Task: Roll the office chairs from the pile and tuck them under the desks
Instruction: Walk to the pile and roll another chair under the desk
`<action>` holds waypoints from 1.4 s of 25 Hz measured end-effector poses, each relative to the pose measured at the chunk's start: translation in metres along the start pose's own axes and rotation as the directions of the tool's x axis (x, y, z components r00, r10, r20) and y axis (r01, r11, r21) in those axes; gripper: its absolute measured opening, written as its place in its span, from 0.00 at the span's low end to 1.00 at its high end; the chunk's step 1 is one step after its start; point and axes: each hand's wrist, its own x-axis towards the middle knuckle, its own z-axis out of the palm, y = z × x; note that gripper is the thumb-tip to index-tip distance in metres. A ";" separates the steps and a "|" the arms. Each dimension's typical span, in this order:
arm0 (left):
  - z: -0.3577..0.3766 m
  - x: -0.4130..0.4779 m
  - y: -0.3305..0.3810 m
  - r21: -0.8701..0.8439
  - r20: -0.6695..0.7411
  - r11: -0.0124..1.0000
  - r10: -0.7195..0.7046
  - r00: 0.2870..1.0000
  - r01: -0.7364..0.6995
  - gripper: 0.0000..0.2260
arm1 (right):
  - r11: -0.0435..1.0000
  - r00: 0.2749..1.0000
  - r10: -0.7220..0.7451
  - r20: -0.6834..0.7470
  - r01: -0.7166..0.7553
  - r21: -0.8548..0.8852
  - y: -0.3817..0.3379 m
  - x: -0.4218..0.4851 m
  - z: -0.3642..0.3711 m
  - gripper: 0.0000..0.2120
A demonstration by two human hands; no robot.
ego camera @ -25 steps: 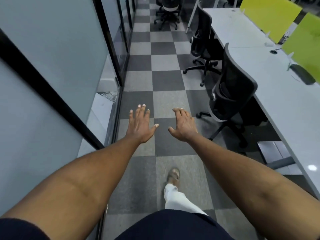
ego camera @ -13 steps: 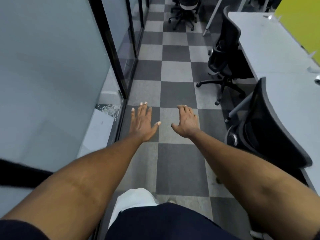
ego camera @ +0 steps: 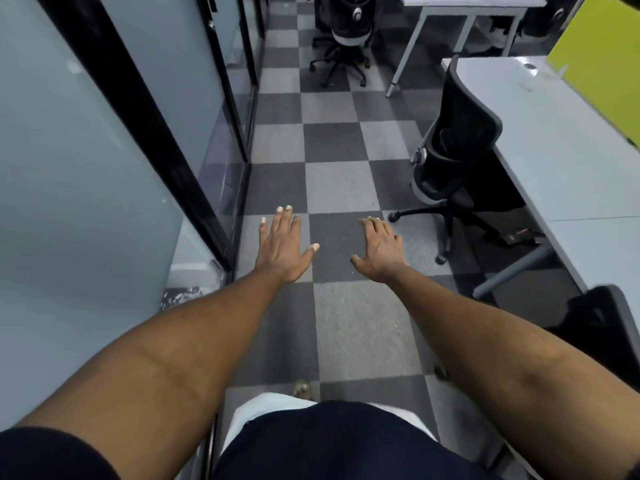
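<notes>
office chair [ego camera: 457,147] stands at desk [ego camera: 561,161]; left hand [ego camera: 282,252], right hand [ego camera: 381,254] outstretched.

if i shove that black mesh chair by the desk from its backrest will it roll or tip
It should roll easily: the black mesh chair stands on a star base with casters. The carpet tiles may drag the wheels somewhat. Pushed high on its tall backrest, it could rock or swivel rather than go straight.

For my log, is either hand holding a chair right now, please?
No, the left hand and right hand are open above the floor, holding nothing.
</notes>
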 end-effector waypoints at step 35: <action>-0.077 1.234 0.131 0.049 0.008 0.941 0.336 0.942 -0.336 0.38 | 0.968 0.948 0.252 -0.194 -0.244 0.063 0.321 1.091 -0.261 0.42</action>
